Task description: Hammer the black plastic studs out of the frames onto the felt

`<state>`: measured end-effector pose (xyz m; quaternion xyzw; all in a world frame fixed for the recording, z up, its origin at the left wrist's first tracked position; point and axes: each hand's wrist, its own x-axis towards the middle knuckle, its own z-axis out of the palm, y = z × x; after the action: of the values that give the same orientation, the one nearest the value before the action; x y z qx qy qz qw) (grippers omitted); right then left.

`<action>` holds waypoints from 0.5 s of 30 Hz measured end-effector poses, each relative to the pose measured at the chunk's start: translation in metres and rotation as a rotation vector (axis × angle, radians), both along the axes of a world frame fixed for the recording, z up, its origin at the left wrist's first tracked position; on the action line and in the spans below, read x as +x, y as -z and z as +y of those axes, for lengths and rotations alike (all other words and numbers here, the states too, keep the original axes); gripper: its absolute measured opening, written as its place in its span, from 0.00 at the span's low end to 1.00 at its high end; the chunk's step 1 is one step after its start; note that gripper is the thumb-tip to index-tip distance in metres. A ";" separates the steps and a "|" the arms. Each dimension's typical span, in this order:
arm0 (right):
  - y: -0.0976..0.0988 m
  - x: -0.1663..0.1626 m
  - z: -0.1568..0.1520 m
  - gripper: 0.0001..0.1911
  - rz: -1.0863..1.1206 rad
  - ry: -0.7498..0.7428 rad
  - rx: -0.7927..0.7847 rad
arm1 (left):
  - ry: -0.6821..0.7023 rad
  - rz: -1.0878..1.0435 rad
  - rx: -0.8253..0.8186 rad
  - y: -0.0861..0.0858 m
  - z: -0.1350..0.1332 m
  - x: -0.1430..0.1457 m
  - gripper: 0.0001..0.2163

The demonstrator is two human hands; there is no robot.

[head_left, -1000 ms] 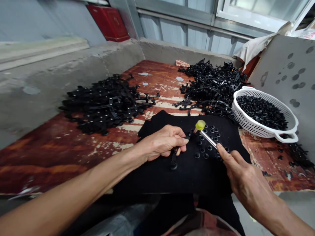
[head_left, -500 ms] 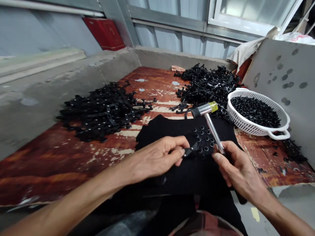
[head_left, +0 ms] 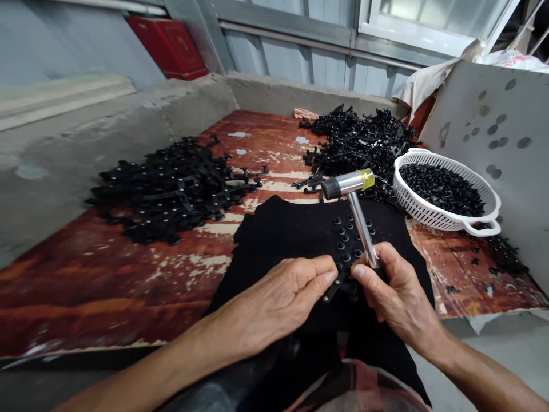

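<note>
My right hand [head_left: 394, 294] grips the metal handle of a small hammer [head_left: 352, 197], whose silver head with a yellow face is raised above a black cloth [head_left: 283, 229]. My left hand [head_left: 283, 294] pinches a thin black plastic strip [head_left: 335, 283] down onto the cloth, its fingertips almost touching my right thumb. Several small black round studs [head_left: 349, 237] lie on the cloth just beyond both hands, under the hammer handle.
A heap of black plastic parts [head_left: 167, 189] lies at the left of the worn red board [head_left: 107, 269], another heap [head_left: 355, 140] at the back. A white basket [head_left: 444, 214] of small black studs stands at the right beside a grey panel [head_left: 493, 143]. A concrete ledge [head_left: 107, 131] borders the board.
The hammer head has gone from resting down on the studs to being lifted upright above the cloth. Both hands have drawn nearer to me and closer together, the left still pinching the strip.
</note>
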<state>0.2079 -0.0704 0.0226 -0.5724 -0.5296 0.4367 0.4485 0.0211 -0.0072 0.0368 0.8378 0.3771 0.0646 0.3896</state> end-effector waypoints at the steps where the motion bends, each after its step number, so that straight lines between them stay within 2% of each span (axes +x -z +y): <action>1: 0.000 0.002 -0.004 0.07 -0.005 0.004 -0.004 | -0.015 0.004 -0.015 0.002 0.004 -0.002 0.18; 8: 0.010 0.019 -0.043 0.15 0.105 0.193 -0.133 | -0.024 0.045 0.052 0.011 0.028 -0.014 0.18; 15: 0.027 0.028 -0.063 0.16 0.188 0.232 -0.213 | -0.007 0.046 0.108 0.012 0.029 -0.004 0.16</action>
<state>0.2360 -0.1331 -0.0047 -0.6304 -0.3667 0.4872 0.4804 0.0170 0.0214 0.0250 0.8576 0.3847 0.0672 0.3347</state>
